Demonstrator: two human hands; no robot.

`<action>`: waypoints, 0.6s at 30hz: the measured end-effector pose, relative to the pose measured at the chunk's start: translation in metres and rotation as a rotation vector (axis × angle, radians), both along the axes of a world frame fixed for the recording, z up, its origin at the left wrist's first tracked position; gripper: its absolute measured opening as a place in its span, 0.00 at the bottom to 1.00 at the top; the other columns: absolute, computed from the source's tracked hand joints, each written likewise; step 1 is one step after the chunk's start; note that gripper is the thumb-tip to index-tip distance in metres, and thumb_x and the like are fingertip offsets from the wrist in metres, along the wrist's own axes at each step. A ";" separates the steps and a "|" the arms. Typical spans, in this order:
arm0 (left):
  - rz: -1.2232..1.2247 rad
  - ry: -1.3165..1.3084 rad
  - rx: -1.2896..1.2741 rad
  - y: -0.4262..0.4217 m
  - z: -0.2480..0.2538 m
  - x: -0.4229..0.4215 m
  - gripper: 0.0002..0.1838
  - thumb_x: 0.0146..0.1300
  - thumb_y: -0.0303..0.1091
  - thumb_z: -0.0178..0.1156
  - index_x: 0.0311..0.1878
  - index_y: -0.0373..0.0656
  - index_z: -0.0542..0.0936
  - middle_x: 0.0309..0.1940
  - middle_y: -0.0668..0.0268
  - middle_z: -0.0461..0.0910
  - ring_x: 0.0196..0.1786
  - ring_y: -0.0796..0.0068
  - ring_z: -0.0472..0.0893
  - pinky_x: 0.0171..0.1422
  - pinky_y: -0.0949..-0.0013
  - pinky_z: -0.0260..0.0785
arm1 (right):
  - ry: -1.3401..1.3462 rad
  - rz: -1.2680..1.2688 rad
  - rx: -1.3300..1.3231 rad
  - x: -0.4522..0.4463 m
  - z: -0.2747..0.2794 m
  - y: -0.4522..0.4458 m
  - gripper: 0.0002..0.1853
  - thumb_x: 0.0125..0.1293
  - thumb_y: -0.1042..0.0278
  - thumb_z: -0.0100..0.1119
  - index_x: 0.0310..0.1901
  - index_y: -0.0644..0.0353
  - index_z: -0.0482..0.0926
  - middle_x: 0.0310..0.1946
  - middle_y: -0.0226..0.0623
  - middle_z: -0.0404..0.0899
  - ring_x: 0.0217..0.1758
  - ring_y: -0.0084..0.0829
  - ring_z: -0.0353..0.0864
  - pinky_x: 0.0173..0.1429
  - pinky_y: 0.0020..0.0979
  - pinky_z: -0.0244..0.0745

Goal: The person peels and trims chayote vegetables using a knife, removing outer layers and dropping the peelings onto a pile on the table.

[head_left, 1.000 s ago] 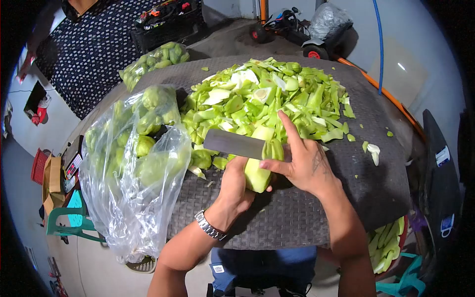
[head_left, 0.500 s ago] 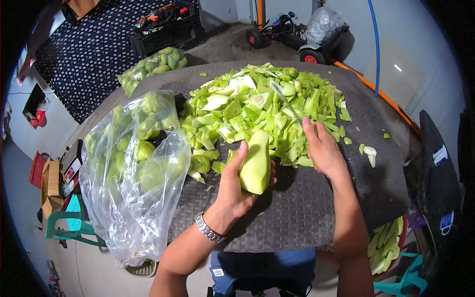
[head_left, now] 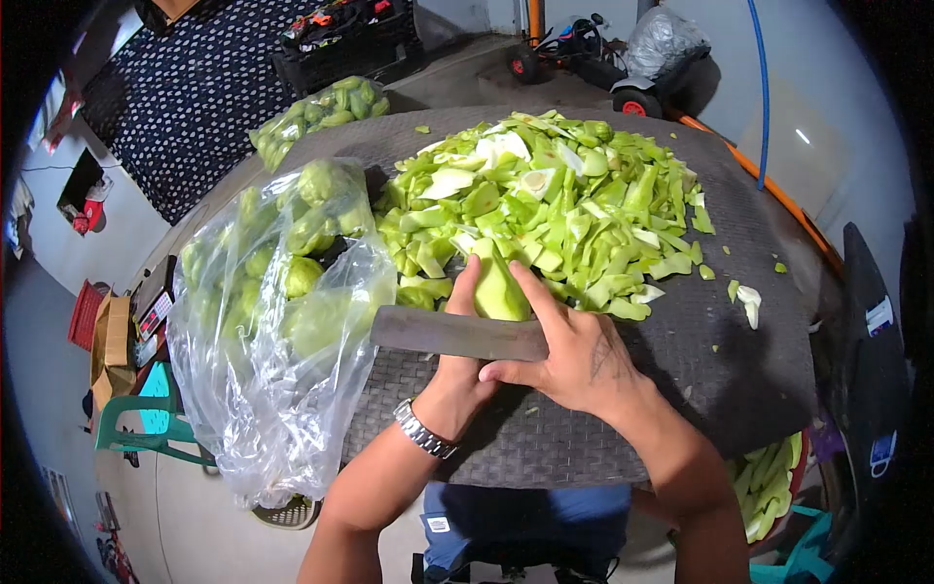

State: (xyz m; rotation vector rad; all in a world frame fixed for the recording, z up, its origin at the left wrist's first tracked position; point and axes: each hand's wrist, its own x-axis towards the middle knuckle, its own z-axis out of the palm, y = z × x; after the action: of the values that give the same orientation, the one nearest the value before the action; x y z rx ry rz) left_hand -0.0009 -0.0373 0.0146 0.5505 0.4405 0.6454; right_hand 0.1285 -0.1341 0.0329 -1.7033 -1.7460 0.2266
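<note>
My left hand, with a metal watch at the wrist, is wrapped round a peeled, pale green chayote. My right hand grips a knife whose wide, flat blade points left across the front of my left hand. The right index finger reaches up along the chayote's right side, while the thumb lies below the blade. The knife's handle is hidden in the palm. Right behind both hands spreads a heap of green peelings on the dark woven tabletop.
A clear plastic bag of whole chayotes stands on the left, another bag behind it. Green slices fill a container low at the right. A teal chair is at the left. A wheeled cart stands beyond the table.
The right hand has come left from over the peelings to the chayote, and the blade has swung from pointing away to lying crosswise. The chayote has tipped, its near end now behind the blade.
</note>
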 end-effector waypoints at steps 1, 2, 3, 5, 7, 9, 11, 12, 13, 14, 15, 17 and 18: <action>-0.016 -0.039 -0.013 0.001 -0.002 0.000 0.31 0.79 0.61 0.50 0.69 0.45 0.74 0.60 0.59 0.82 0.59 0.62 0.85 0.67 0.57 0.78 | -0.055 0.001 0.019 -0.004 -0.002 0.000 0.57 0.59 0.28 0.71 0.77 0.66 0.63 0.59 0.68 0.80 0.67 0.62 0.80 0.70 0.51 0.75; 0.000 -0.033 -0.012 0.002 -0.006 0.001 0.31 0.79 0.61 0.49 0.70 0.45 0.73 0.61 0.58 0.82 0.59 0.61 0.85 0.68 0.56 0.77 | -0.058 -0.004 0.041 -0.004 -0.006 0.002 0.58 0.59 0.28 0.71 0.77 0.66 0.63 0.59 0.68 0.80 0.66 0.62 0.80 0.70 0.51 0.75; 0.017 -0.028 -0.013 0.003 -0.011 0.002 0.31 0.80 0.61 0.48 0.71 0.45 0.73 0.61 0.57 0.82 0.60 0.60 0.85 0.69 0.55 0.77 | -0.060 -0.008 0.062 -0.003 -0.007 0.002 0.58 0.59 0.27 0.70 0.77 0.67 0.63 0.58 0.68 0.80 0.66 0.62 0.81 0.70 0.51 0.75; 0.034 -0.035 0.006 0.002 -0.013 0.003 0.31 0.80 0.60 0.47 0.72 0.45 0.72 0.61 0.56 0.82 0.60 0.59 0.85 0.71 0.54 0.77 | -0.087 0.014 0.005 -0.001 -0.005 0.002 0.58 0.60 0.26 0.68 0.78 0.67 0.62 0.58 0.68 0.80 0.66 0.62 0.81 0.70 0.51 0.75; 0.030 -0.051 0.043 0.000 -0.008 0.003 0.31 0.81 0.59 0.45 0.72 0.45 0.71 0.61 0.57 0.82 0.60 0.59 0.85 0.70 0.55 0.77 | -0.102 0.029 -0.026 0.000 -0.003 0.001 0.58 0.61 0.25 0.65 0.78 0.68 0.62 0.58 0.69 0.80 0.66 0.62 0.80 0.70 0.50 0.75; 0.045 -0.092 0.032 0.000 -0.007 0.004 0.31 0.82 0.59 0.45 0.72 0.45 0.71 0.60 0.57 0.82 0.59 0.58 0.85 0.70 0.55 0.77 | -0.112 0.037 -0.017 -0.002 -0.002 0.000 0.58 0.63 0.24 0.64 0.78 0.69 0.62 0.56 0.69 0.81 0.66 0.62 0.81 0.69 0.51 0.75; 0.047 -0.120 0.028 0.001 -0.009 0.005 0.30 0.82 0.59 0.44 0.71 0.45 0.72 0.59 0.57 0.83 0.59 0.58 0.85 0.69 0.55 0.77 | -0.140 0.041 0.023 -0.004 -0.004 0.000 0.57 0.64 0.24 0.63 0.78 0.70 0.61 0.54 0.68 0.82 0.64 0.63 0.82 0.69 0.51 0.75; 0.044 -0.129 0.026 0.003 -0.013 0.004 0.30 0.82 0.59 0.44 0.70 0.46 0.72 0.58 0.57 0.83 0.58 0.58 0.86 0.69 0.55 0.77 | -0.142 0.035 0.027 -0.005 -0.005 -0.001 0.57 0.64 0.25 0.63 0.78 0.70 0.61 0.53 0.68 0.83 0.63 0.63 0.82 0.68 0.51 0.75; 0.042 -0.137 0.025 0.003 -0.015 0.003 0.29 0.82 0.59 0.44 0.70 0.46 0.73 0.58 0.57 0.83 0.57 0.58 0.86 0.68 0.55 0.78 | -0.143 0.030 0.032 -0.006 -0.007 -0.001 0.57 0.64 0.25 0.62 0.78 0.70 0.62 0.52 0.68 0.84 0.62 0.63 0.83 0.68 0.51 0.76; 0.055 -0.087 0.050 0.001 -0.014 0.002 0.28 0.82 0.59 0.45 0.68 0.46 0.74 0.56 0.59 0.84 0.55 0.61 0.86 0.66 0.56 0.79 | -0.130 0.019 0.019 -0.006 -0.007 -0.001 0.57 0.64 0.25 0.63 0.78 0.70 0.62 0.51 0.67 0.84 0.60 0.63 0.84 0.67 0.52 0.76; 0.057 -0.085 0.051 -0.001 -0.009 0.003 0.28 0.81 0.59 0.46 0.68 0.46 0.74 0.56 0.59 0.84 0.55 0.62 0.86 0.66 0.56 0.79 | -0.122 0.010 0.011 -0.005 -0.007 0.001 0.57 0.64 0.25 0.63 0.78 0.69 0.62 0.50 0.66 0.84 0.59 0.63 0.85 0.67 0.52 0.77; 0.065 -0.077 0.046 -0.005 -0.002 0.002 0.28 0.81 0.59 0.46 0.67 0.47 0.75 0.55 0.61 0.84 0.54 0.63 0.86 0.65 0.57 0.79 | -0.171 -0.002 0.059 -0.005 -0.009 0.002 0.56 0.64 0.26 0.64 0.78 0.68 0.62 0.49 0.65 0.85 0.58 0.62 0.86 0.64 0.52 0.79; 0.068 -0.082 0.031 -0.005 -0.002 0.003 0.28 0.81 0.59 0.47 0.67 0.47 0.75 0.55 0.61 0.84 0.54 0.64 0.86 0.64 0.57 0.79 | -0.174 -0.002 0.059 -0.005 -0.009 0.002 0.55 0.64 0.27 0.65 0.78 0.67 0.62 0.49 0.65 0.85 0.57 0.62 0.86 0.64 0.51 0.79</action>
State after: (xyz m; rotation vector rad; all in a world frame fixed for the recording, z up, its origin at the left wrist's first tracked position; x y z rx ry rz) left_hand 0.0022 -0.0424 0.0129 0.5384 0.3737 0.7379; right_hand 0.1234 -0.1316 0.0240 -1.7250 -1.8569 0.0257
